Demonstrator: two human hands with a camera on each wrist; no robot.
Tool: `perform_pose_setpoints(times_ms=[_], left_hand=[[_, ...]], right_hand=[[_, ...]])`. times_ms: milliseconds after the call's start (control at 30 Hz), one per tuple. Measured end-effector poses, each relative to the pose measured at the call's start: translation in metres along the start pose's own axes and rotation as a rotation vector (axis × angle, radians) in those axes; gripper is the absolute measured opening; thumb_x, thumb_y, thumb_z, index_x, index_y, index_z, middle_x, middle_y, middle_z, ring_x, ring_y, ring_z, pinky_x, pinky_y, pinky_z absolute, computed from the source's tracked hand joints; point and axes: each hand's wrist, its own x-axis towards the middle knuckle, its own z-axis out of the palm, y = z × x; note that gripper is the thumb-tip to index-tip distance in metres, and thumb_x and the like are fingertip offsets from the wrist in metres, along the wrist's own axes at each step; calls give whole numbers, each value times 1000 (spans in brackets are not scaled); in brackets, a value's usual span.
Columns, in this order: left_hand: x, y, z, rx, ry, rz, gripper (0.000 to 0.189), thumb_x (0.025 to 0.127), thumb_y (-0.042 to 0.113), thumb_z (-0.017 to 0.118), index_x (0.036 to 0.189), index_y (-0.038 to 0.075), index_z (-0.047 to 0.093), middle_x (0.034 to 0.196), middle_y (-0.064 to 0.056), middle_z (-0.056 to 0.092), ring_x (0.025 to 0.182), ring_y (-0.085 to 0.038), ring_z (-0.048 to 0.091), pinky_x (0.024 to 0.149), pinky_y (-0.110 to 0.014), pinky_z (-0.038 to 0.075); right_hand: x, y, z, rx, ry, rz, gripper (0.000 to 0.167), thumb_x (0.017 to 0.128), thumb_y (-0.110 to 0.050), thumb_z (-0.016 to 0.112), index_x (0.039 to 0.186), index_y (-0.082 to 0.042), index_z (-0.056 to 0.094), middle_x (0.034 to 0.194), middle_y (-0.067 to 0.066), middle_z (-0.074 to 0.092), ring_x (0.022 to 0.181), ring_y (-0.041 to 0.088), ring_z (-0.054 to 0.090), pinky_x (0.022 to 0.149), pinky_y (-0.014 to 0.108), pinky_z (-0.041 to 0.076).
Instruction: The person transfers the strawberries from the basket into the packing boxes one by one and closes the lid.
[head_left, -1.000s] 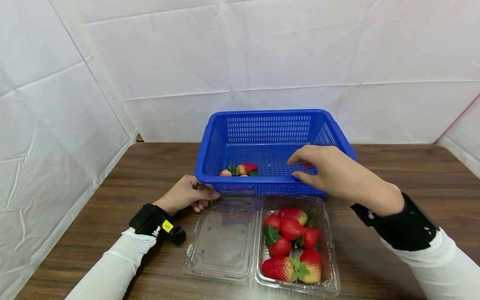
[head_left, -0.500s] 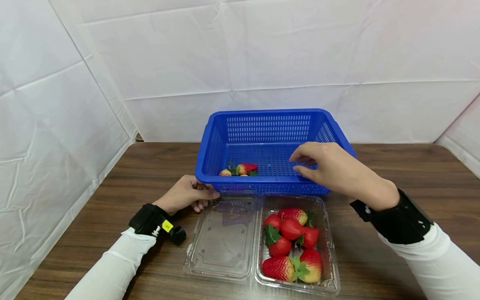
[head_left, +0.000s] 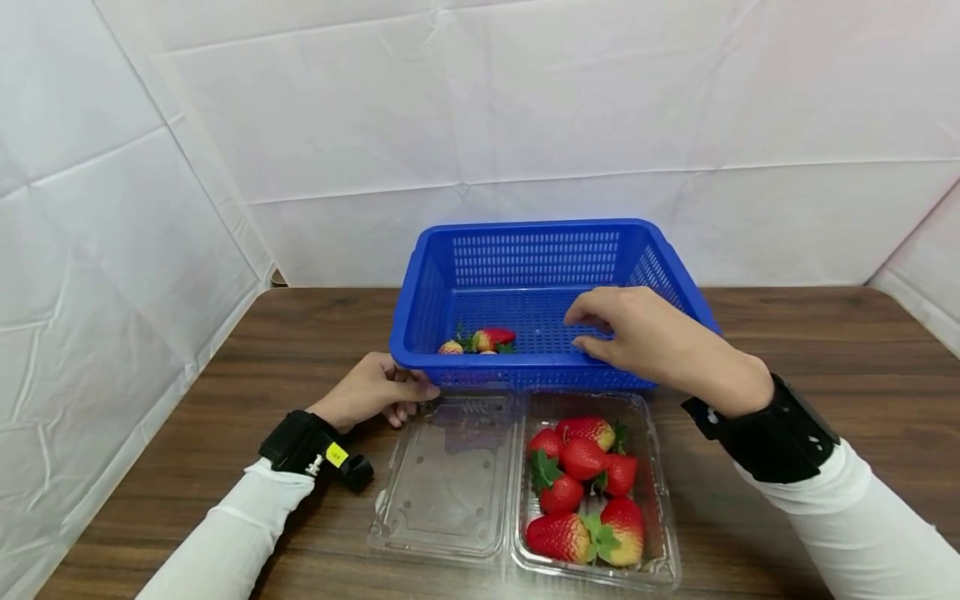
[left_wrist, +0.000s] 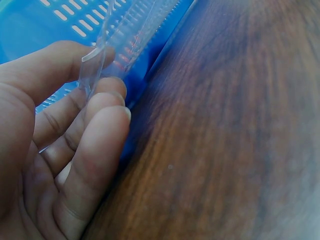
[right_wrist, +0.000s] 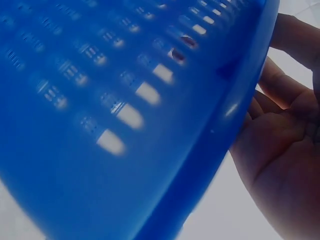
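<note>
A clear plastic clamshell box lies unfolded, its lid [head_left: 450, 492] on the left and its tray [head_left: 670, 533] on the right. Several red strawberries [head_left: 585, 458] lie in the tray. My left hand [head_left: 363, 392] pinches the lid's far left corner; the left wrist view shows the clear edge [left_wrist: 92, 62] between thumb and fingers. Behind the box stands a blue plastic basket [head_left: 525, 360] with a few strawberries [head_left: 491, 338] near its front left, partly hidden by the rim. Over the basket's front right, my right hand [head_left: 652, 333] hovers with loosely bent fingers, holding nothing visible.
The dark wooden table [head_left: 322, 325] runs to white sheeting [head_left: 337, 125] at the back and left. In the right wrist view the slotted basket wall [right_wrist: 165, 120] stands beside the right hand's palm.
My right hand rises slightly, then shifts a little to the left over the basket. The left hand, the box and the strawberries stay where they were.
</note>
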Motion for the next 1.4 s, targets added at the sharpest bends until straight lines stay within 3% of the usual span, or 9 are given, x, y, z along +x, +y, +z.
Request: perform_pose_setpoints(times_ms=[400,733,1033,1400], left_hand=[[0,-1,-1,-2,3,2,16,97,13,78,90,1,71,70,-11,65,55,-14,63,56,-30,60],[0,1,0,-9,0,3,15,96,12,78,90,1,71,70,-10,65,54,-13,62,55,-29,59],[0,0,0,-7,6,2,14,96,12,78,90,1,71,70,-10,65,55,-14,63,55,-29,59],[2,-2,-1,-2,7,8,15,96,11,78,90,0,71,70,-10,66,54,-14,63,55,-29,59]], right_hand=[[14,-6,7,8,-27,-7,20,94,-1,81,112,-2,75,107,12,75,100,28,72,90,48,60],[30,-12,13,1,-108,16,21,98,-5,78,118,-2,73,114,13,73,108,30,70,97,47,56],[44,-19,24,1,-158,45,22,99,-5,76,120,0,71,116,16,72,100,27,68,91,43,58],[59,-20,29,-1,-209,53,26,98,-6,77,122,3,71,119,18,73,107,32,70,96,45,58]])
